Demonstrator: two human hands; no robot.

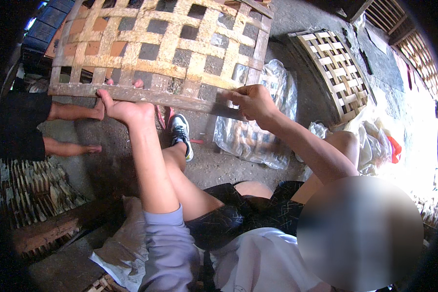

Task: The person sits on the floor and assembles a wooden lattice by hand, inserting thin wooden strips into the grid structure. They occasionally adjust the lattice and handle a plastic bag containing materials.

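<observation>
A large woven bamboo lattice panel [165, 44] with a wooden frame fills the space above both hands, its lower frame edge running just at the fingertips. Beyond the right hand [252, 101], farther right, a second, smaller woven panel [337, 73] leans on the concrete floor [214, 165]. Below the right hand lies a clear plastic sheet [258, 138] spread over the floor. To the left of the left hand [124, 108], another person's bare legs [70, 129] stretch across the floor, and below them sits a stack of split bamboo pieces [34, 187]. Between the two hands, lower down, is the person's own foot in a dark sneaker [181, 134]. The left hand grips the bottom frame edge of the lattice panel, fingers curled over and behind it, thumb on the near side. The right hand is closed on the same edge farther right, fingers bunched and pinching the frame bar.
</observation>
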